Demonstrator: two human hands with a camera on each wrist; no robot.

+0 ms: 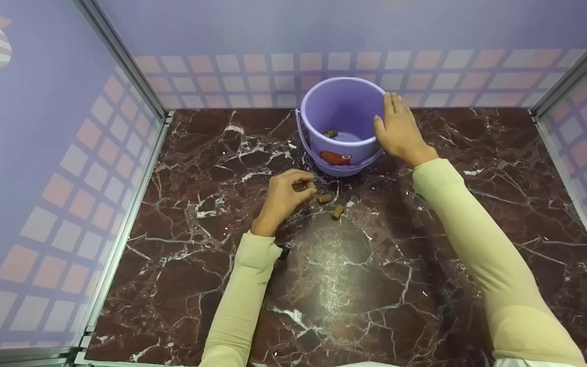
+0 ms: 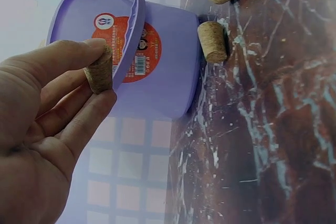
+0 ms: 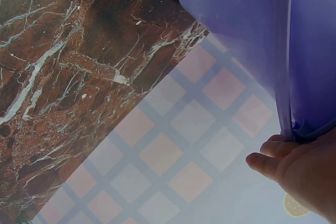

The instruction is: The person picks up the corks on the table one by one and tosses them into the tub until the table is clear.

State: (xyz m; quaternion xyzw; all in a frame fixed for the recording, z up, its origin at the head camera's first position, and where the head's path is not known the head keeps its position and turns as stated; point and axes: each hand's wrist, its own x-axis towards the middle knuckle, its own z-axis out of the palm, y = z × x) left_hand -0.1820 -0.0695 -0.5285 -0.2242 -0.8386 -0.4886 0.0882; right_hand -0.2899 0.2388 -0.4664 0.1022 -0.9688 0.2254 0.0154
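Observation:
Between thumb and fingertips, my left hand pinches a tapered cork, held up in front of the purple bucket. Two more corks lie on the table just right of that hand: one cork nearer the bucket, another cork nearer me. Inside the bucket, a dark brown cork shows on the bottom at the left. My right hand rests against the bucket's right rim, its fingers extended along the outside and the thumb at the edge.
The bucket's handle hangs down across its front, by a red label. Beneath everything is a dark red marbled tabletop. Purple checked panels enclose the back and both sides, with metal frame posts at the corners.

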